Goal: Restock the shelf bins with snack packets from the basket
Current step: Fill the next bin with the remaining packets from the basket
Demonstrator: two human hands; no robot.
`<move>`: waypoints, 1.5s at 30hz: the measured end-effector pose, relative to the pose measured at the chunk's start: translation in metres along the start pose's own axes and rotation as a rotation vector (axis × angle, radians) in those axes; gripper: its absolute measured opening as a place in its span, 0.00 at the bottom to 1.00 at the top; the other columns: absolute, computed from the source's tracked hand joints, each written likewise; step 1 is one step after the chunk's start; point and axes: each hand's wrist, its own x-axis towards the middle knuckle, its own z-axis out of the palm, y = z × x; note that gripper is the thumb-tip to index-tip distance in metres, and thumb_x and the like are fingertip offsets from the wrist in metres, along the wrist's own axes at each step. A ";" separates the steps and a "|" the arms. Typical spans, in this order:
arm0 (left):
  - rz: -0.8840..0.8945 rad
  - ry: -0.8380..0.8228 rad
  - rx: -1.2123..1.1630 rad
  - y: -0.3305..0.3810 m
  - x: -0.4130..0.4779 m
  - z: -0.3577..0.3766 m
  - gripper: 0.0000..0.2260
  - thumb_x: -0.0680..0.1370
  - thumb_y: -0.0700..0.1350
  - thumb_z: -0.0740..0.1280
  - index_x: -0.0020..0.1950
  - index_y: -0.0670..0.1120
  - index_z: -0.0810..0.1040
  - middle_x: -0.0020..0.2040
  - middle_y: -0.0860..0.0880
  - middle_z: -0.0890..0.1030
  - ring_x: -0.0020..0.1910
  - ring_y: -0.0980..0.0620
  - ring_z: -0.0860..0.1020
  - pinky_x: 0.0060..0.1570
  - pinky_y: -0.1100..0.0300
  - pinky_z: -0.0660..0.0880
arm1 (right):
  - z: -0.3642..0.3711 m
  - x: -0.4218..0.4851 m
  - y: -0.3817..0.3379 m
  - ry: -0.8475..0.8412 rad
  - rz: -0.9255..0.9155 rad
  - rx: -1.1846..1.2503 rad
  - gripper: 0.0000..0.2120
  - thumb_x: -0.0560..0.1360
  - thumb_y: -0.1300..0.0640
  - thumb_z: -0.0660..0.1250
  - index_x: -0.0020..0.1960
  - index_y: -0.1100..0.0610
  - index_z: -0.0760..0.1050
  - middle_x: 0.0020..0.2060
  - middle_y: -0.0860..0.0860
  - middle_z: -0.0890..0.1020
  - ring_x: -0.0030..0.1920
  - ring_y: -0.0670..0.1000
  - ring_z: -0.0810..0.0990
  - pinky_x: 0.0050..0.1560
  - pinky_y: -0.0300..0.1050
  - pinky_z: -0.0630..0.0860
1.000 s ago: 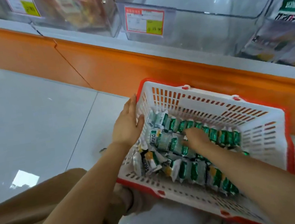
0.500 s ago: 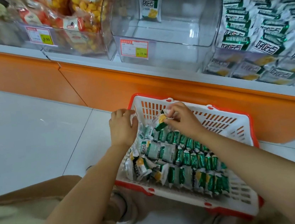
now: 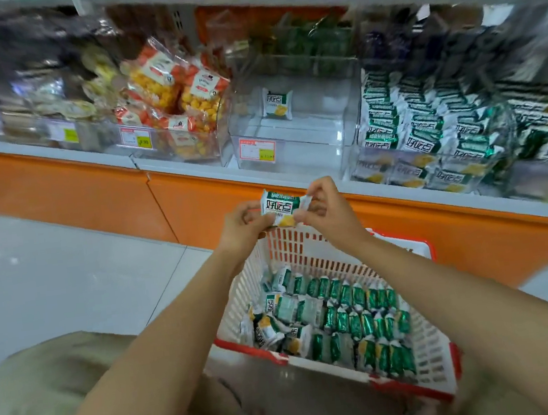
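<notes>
Left hand (image 3: pixel 242 226), right hand (image 3: pixel 326 213) on glossy packet (image 3: pixel 281 206)

Left hand (image 3: pixel 244 226) and right hand (image 3: pixel 326 213) pinch one green-and-white snack packet (image 3: pixel 281 206) by its ends above the far rim of the white basket (image 3: pixel 242 299), which holds rows of like packets (image 3: pixel 348 319) and stands on the floor (image 3: pixel 67 274) below a clear shelf bin (image 3: pixel 308 135) containing a single packet (image 3: pixel 277 103).

- Basket (image 3: pixel 251 289): white plastic lattice, red plastic rim.
- Packet (image 3: pixel 281 206): shiny printed plastic film, crinkled.
- Bin (image 3: pixel 308 134): clear glossy plastic, smooth.
- Floor (image 3: pixel 49 269): smooth pale tile, slight sheen.
- Trousers (image 3: pixel 61 371): matt beige cloth.
</notes>
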 end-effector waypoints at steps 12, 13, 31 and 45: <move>0.372 0.029 0.312 0.079 0.035 -0.011 0.14 0.79 0.44 0.69 0.65 0.45 0.76 0.59 0.50 0.80 0.58 0.54 0.77 0.56 0.62 0.73 | -0.017 0.066 -0.064 0.147 -0.104 -0.106 0.14 0.74 0.60 0.73 0.55 0.55 0.70 0.46 0.48 0.80 0.36 0.42 0.81 0.32 0.39 0.74; 0.421 0.055 0.418 0.084 0.044 -0.016 0.16 0.80 0.45 0.68 0.67 0.45 0.75 0.63 0.50 0.78 0.62 0.52 0.75 0.61 0.58 0.71 | -0.019 0.079 -0.068 0.172 -0.111 -0.111 0.14 0.74 0.61 0.73 0.55 0.56 0.71 0.44 0.45 0.78 0.34 0.39 0.79 0.32 0.33 0.70; 0.880 0.329 1.389 0.081 0.195 -0.055 0.24 0.81 0.51 0.55 0.76 0.46 0.67 0.76 0.46 0.67 0.76 0.45 0.63 0.75 0.43 0.54 | -0.018 0.310 0.017 0.238 0.075 -0.416 0.17 0.67 0.64 0.76 0.51 0.59 0.74 0.50 0.58 0.81 0.49 0.59 0.79 0.47 0.49 0.75; 0.968 0.380 1.364 0.075 0.206 -0.057 0.25 0.79 0.49 0.54 0.76 0.43 0.66 0.76 0.45 0.67 0.77 0.45 0.62 0.74 0.45 0.57 | -0.003 0.346 0.055 0.294 0.121 -0.524 0.14 0.71 0.65 0.74 0.54 0.59 0.74 0.60 0.59 0.68 0.55 0.60 0.75 0.55 0.46 0.74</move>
